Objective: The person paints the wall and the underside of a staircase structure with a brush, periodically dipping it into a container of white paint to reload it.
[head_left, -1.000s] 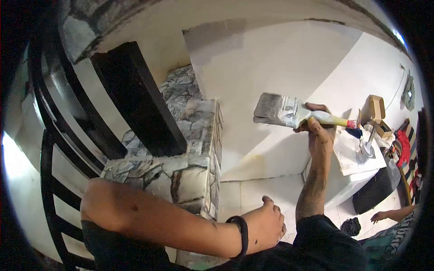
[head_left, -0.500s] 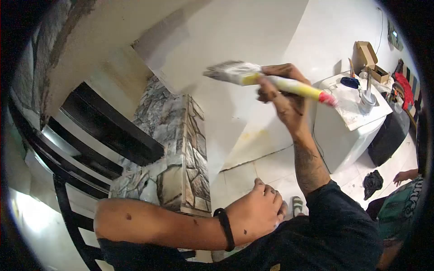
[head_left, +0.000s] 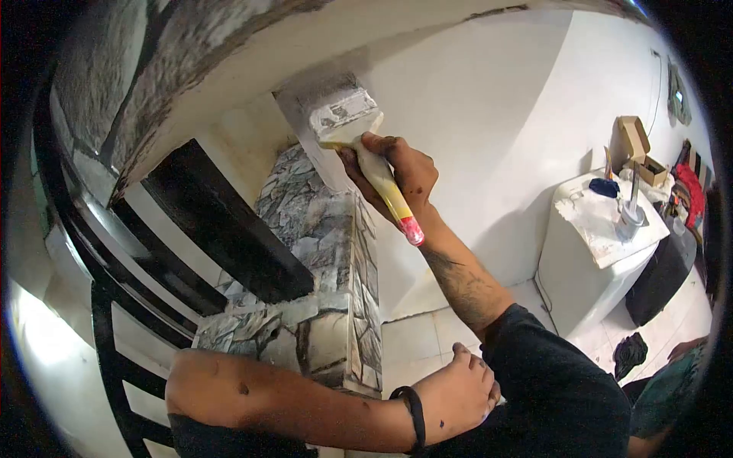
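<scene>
Raised in front of the wall (head_left: 473, 91), my right hand (head_left: 401, 172) is closed around the handle of a wide paintbrush (head_left: 393, 200). The handle is yellow with a red end, and the bristles are coated in white paint. They lie against a grey patch (head_left: 313, 95) near the wall's left corner, above the stone-patterned pillar. My left hand (head_left: 454, 397), with a black band on the wrist, is held across my body. Its fingers are curled; whatever is inside them is hidden.
Black metal railings (head_left: 221, 221) and a stone-patterned pillar (head_left: 290, 328) stand to the left. At right a white cabinet (head_left: 584, 259) carries a paint-stained container (head_left: 630, 221) and a blue cloth (head_left: 604, 187). Another person's green shirt (head_left: 672, 385) shows at lower right, near a dark cloth (head_left: 630, 355) on the floor.
My right hand has moved left with the paintbrush, whose bristles now lie on the grey wall patch. The view has shifted, while my left hand remains folded across my body.
</scene>
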A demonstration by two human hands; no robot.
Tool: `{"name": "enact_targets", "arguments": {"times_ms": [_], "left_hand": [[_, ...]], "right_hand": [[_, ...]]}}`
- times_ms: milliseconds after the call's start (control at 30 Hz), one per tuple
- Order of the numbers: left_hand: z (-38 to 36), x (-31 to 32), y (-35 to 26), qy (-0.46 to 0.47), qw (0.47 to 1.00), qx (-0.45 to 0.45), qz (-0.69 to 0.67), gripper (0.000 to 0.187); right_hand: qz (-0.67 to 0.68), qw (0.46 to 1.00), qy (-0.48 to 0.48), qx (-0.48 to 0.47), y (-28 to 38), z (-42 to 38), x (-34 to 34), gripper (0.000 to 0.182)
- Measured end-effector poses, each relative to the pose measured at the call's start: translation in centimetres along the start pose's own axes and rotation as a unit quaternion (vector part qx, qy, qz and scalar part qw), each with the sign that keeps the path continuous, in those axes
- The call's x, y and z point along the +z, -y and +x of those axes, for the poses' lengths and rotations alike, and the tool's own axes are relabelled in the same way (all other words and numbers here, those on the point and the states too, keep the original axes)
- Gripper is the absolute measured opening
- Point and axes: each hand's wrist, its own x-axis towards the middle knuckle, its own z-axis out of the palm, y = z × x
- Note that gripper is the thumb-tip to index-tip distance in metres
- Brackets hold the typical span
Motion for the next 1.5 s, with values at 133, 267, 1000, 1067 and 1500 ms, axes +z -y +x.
{"name": "enact_targets", "arguments": {"times_ms": [133, 267, 1000, 1067, 1500], "left_hand": [[0.0, 0.3, -0.1, -0.009, 1.000, -0.001, 0.008, 0.040], [-0.2, -0.1, -0.5, -0.016, 1.000, -0.006, 0.014, 0.038], [-0.6, -0.3, -0.2, -0.039, 0.999, -0.014, 0.023, 0.034], [-0.6, -0.4, -0.1, -0.031, 0.999, -0.008, 0.018, 0.035], [-0.6, -1.1, 0.1, 0.012, 0.999, -0.009, -0.030, 0.034]], "right_hand": [[0.005, 0.998, 0.018, -0.055, -0.1, 0.9, 1.5, 0.027], [0.030, 0.995, 0.020, -0.091, -0.1, 1.4, 2.5, 0.032], [-0.085, 0.985, 0.123, -0.089, -1.6, 5.0, 1.9, 0.026], [-0.099, 0.981, 0.123, -0.114, -2.1, 5.5, 1.7, 0.023], [-0.083, 0.986, 0.101, -0.106, -4.3, 7.6, -1.3, 0.021]]}}
